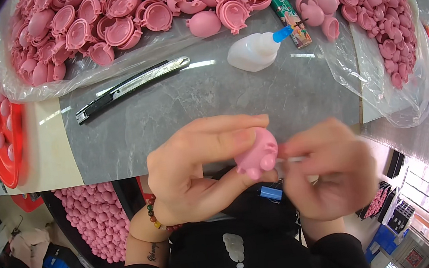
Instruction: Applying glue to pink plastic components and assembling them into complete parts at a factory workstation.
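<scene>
My left hand (197, 169) is closed round a small pink plastic figure (257, 152) with rounded bumps, held between thumb and fingers above the table's near edge. On the figure's right side, my right hand (331, 167) is smeared by motion. Its fingers are pinched on a thin white stick (296, 159), whose inner end points at the figure. Whether the stick touches it is too blurred to tell. Beyond the hands lie a black and silver utility knife (131, 89) and a white squeeze bottle (253, 53) with a blue tip.
Pink half-shells (120, 32) fill a clear plastic bag (44, 91) at the far side. More pink pieces (373, 13) lie on plastic at the right, near a green box (290, 19). A red tray (17, 145) holds pink balls at left. Below stands a crate of pink pieces (98, 221).
</scene>
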